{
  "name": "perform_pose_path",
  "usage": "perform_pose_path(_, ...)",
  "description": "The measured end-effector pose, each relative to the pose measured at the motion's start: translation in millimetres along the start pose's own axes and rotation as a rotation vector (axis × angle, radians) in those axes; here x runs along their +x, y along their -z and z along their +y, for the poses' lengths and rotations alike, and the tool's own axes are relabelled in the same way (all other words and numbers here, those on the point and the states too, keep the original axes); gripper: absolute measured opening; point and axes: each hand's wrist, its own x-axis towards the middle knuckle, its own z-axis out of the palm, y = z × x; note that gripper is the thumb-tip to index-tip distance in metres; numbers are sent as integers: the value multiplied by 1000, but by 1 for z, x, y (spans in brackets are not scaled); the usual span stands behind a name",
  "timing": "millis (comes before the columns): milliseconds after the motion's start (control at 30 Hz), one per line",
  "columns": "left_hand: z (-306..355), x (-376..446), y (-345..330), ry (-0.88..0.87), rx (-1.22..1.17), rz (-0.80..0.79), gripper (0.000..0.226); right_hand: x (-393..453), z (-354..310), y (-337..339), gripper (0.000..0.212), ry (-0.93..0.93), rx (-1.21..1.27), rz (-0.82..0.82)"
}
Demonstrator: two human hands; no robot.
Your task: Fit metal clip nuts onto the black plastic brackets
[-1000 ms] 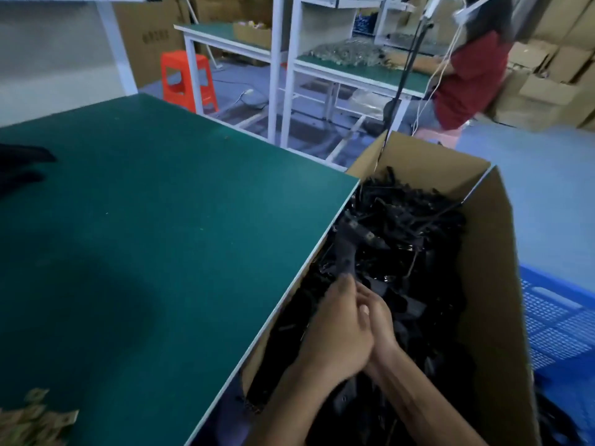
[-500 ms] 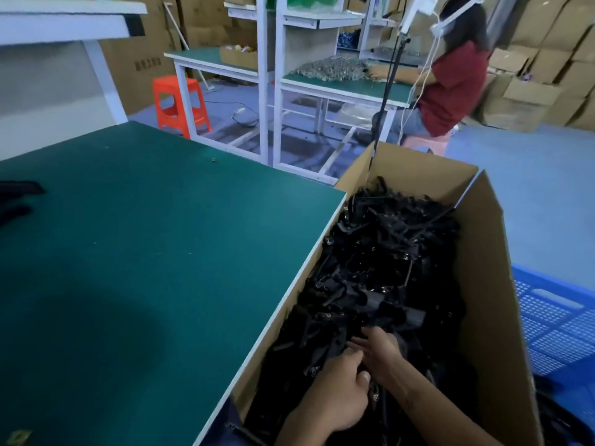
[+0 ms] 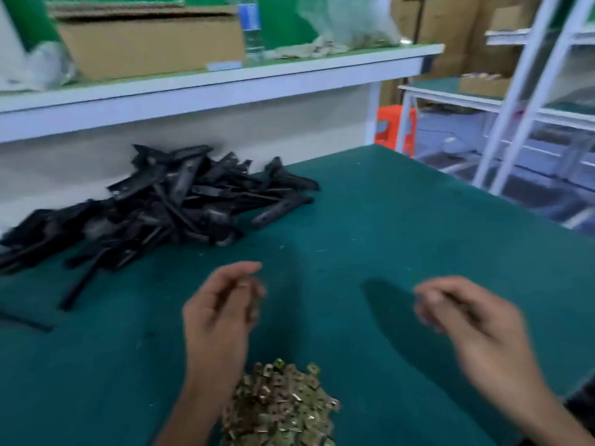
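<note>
A heap of black plastic brackets [image 3: 161, 204] lies on the green table [image 3: 402, 220] at the back left. A pile of brass-coloured metal clip nuts [image 3: 280, 407] sits near the front edge, between my forearms. My left hand [image 3: 222, 310] hovers above the table just behind the nuts, its fingers loosely curled and holding nothing I can see. My right hand [image 3: 463, 320] hovers over the table to the right, motion-blurred, fingers relaxed and empty.
A white shelf [image 3: 225, 82] above the table's back carries a cardboard box [image 3: 148, 40], a water bottle [image 3: 252, 27] and plastic bags. An orange stool [image 3: 394, 127] and white racks [image 3: 531, 101] stand to the right. One loose bracket [image 3: 25, 321] lies at the left edge.
The view has swung left from the cardboard box of brackets to the table. Both hands have come out of that box and now hover empty over the table.
</note>
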Motion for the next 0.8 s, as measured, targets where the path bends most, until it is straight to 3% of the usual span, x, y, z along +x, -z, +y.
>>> perform_pose_path(67,-22,19,47,34,71,277,31,49,9,-54,25,18,-93,-233)
perform_pose_path(133,-41,25,78,56,53,442,33,102,23,-115,34,-23,-138,-311)
perform_pose_path(200,-51,27,90,57,-11,508,34,154,31,-170,32,-300,57,-272)
perform_pose_path(300,-53,26,87,11,-23,426,22,210,31,-224,9,-713,431,-94)
perform_pose_path(367,-49,26,83,-35,-2,352,11,236,36,-244,14,-789,517,-19)
perform_pose_path(533,-50,29,86,-26,37,323,16,259,40,-262,19,-961,602,-65)
perform_pose_path(667,-52,27,85,-31,157,377,14,219,22,-254,17,-763,493,154)
perform_pose_path(800,-44,22,77,-95,388,323,20,142,-8,-234,24,-365,508,51)
